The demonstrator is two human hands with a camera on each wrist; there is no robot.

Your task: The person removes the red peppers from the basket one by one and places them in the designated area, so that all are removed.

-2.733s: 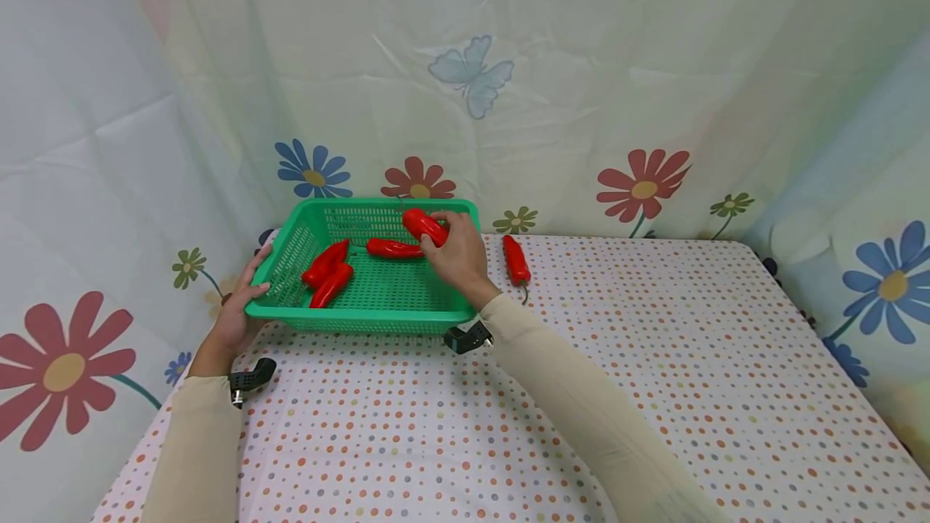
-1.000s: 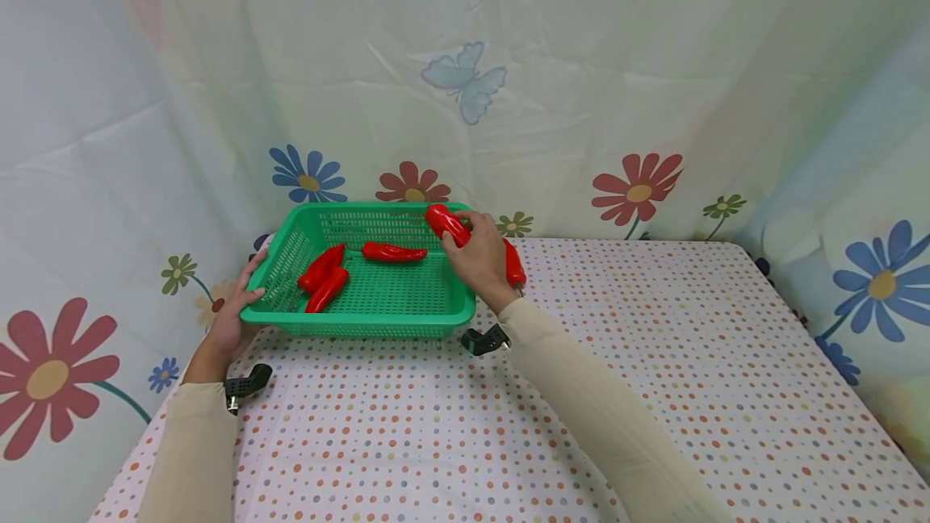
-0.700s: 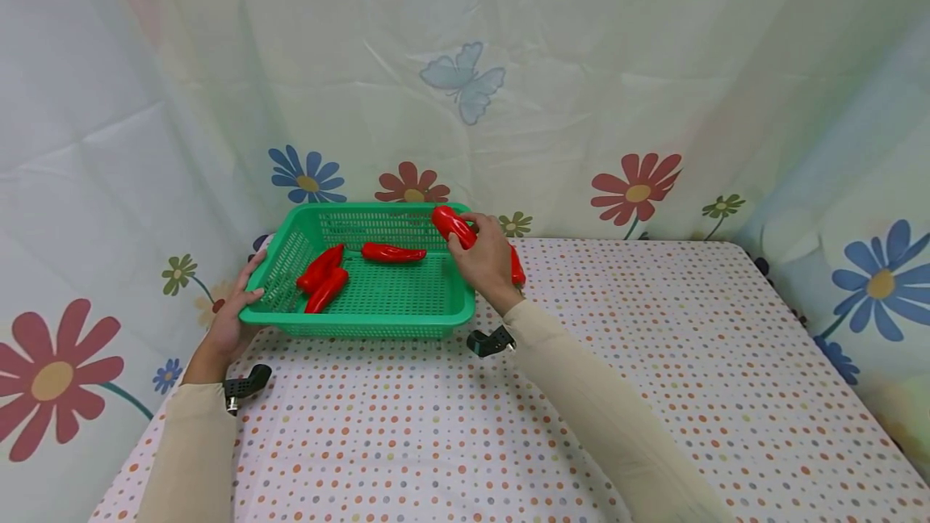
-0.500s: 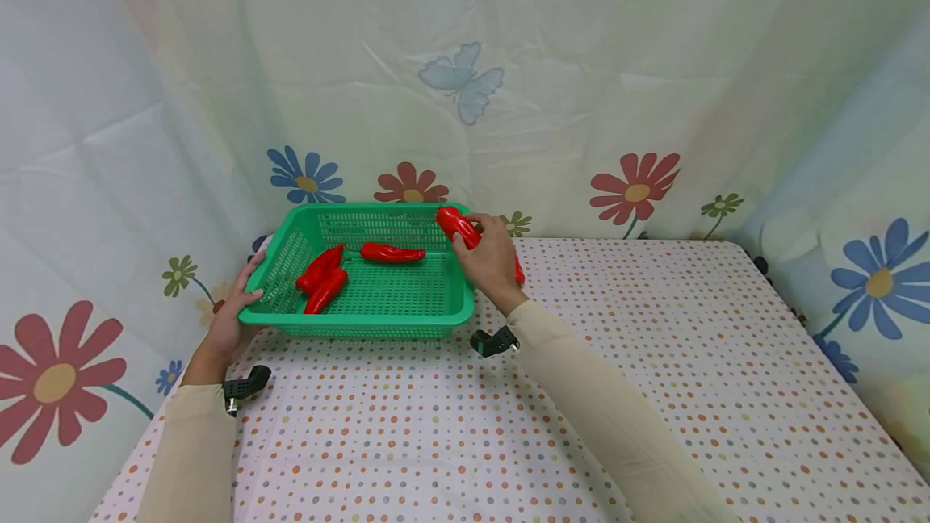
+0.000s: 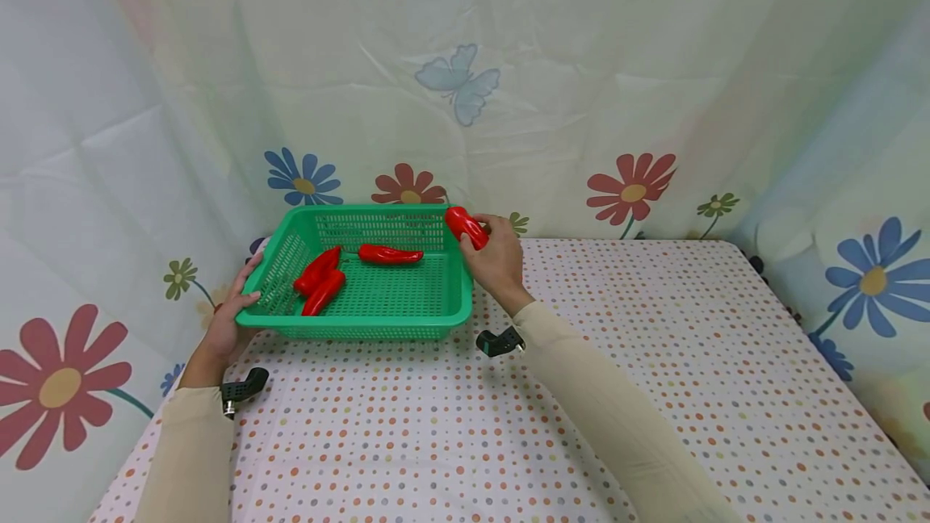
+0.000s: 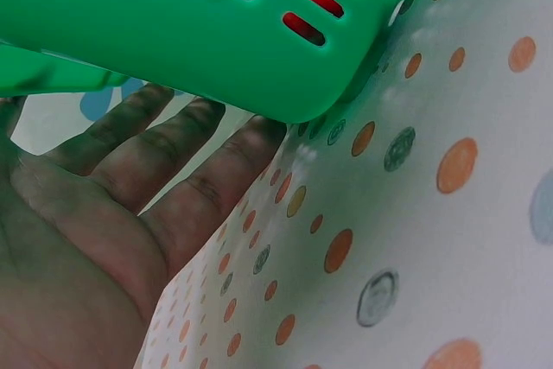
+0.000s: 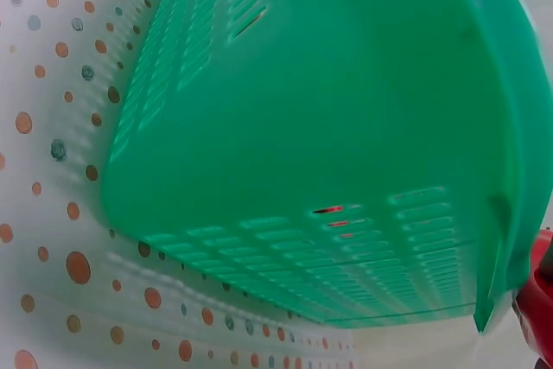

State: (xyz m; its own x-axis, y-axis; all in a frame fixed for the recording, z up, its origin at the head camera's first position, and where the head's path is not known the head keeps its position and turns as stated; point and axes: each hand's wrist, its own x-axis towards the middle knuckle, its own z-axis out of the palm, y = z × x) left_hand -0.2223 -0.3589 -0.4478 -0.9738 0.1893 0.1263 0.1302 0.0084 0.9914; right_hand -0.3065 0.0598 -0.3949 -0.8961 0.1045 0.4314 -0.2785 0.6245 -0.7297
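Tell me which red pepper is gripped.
The red pepper at the far right corner of the green basket, held by the right hand; the lone pepper and paired peppers inside lie unheld.

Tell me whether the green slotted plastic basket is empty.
Not empty: three long, glossy red peppers lie inside the green slotted plastic basket, with bare floor showing beside them.

Head cam's pretty evenly lit, kinda soft and muted, with little white glints on the red pepper (image 5: 467,228) at centre and a faint, fuzzy shadow on the dotted tablecloth (image 5: 407,442) beside the right sleeve (image 5: 603,394). Left wrist cam leaves the left hand (image 6: 112,205) dim at lower left. Right wrist cam's hazy, and the green basket's (image 7: 346,110) rim goes blurry at the right edge.
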